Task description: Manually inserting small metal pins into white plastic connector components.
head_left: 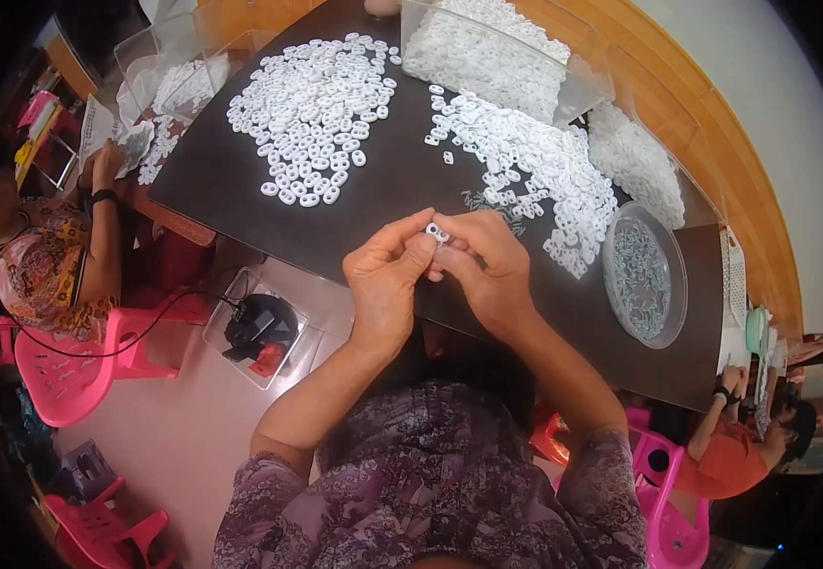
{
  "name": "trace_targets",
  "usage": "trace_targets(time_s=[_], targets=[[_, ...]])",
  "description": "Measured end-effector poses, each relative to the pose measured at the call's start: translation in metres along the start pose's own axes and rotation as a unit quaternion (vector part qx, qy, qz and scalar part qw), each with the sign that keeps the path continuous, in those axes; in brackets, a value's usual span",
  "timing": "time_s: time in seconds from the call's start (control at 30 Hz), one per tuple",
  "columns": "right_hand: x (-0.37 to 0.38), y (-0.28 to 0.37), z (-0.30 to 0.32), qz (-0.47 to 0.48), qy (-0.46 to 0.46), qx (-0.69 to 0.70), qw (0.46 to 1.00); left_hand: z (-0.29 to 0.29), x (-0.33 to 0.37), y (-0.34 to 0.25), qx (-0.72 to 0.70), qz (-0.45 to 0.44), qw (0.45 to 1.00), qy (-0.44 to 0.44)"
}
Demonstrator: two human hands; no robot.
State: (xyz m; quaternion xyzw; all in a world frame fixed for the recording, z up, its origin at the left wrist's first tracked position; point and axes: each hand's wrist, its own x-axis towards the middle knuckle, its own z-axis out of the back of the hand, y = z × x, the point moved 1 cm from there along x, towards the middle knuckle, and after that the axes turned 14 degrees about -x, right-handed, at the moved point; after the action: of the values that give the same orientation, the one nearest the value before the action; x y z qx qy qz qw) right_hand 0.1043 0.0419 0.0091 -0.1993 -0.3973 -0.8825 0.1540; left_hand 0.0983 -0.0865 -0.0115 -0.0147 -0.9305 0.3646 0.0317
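Note:
A small white plastic piece with two round holes (pixel 437 230) is pinched between both hands above the table's near edge. My left hand (pixel 383 280) grips it with thumb and forefinger. My right hand (pixel 495 270) closes on its other side, with the fingertips partly hidden. Just beyond the right hand lies a little heap of thin grey metal pins or screws (pixel 506 207). A pile of white two-hole ovals (pixel 312 109) spreads at the far left of the table. Squarer white two-hole pieces (pixel 525 152) are heaped at the far right.
Clear bins (pixel 577 90) of white pieces line the back right. A round clear tub (pixel 672 275) of grey pins or screws stands on the dark table (pixel 212 180). One person (pixel 60 251) sits at left, another (pixel 739 436) at right. Pink chairs (pixel 60 370) stand around.

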Motion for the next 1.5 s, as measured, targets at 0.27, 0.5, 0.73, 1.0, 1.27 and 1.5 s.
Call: trace_targets(time_s=[0.27, 0.5, 0.73, 1.0, 1.27, 1.5], targets=[[-0.001, 0.006, -0.003, -0.006, -0.019, -0.069, 0.997, -0.005, -0.001, -0.003, -0.042, 0.012, 0.998, -0.049], [0.000, 0.011, -0.007, 0.060, -0.060, -0.101, 0.991, -0.006, -0.004, -0.004, -0.065, 0.022, 0.995, -0.073], [-0.003, 0.007, -0.008, 0.087, -0.101, -0.088, 0.987, -0.003, -0.006, -0.010, -0.017, 0.013, 0.999, -0.032], [-0.001, 0.017, -0.007, 0.081, -0.110, -0.055, 0.989, 0.000, -0.006, -0.005, 0.009, -0.059, 0.998, 0.024], [-0.005, 0.022, -0.019, 0.055, -0.124, -0.064, 0.989, 0.008, -0.003, -0.003, 0.131, -0.152, 0.979, 0.042], [-0.004, 0.024, -0.024, 0.057, -0.137, -0.063, 0.987, 0.006, -0.006, -0.002, 0.103, -0.135, 0.985, 0.016]])
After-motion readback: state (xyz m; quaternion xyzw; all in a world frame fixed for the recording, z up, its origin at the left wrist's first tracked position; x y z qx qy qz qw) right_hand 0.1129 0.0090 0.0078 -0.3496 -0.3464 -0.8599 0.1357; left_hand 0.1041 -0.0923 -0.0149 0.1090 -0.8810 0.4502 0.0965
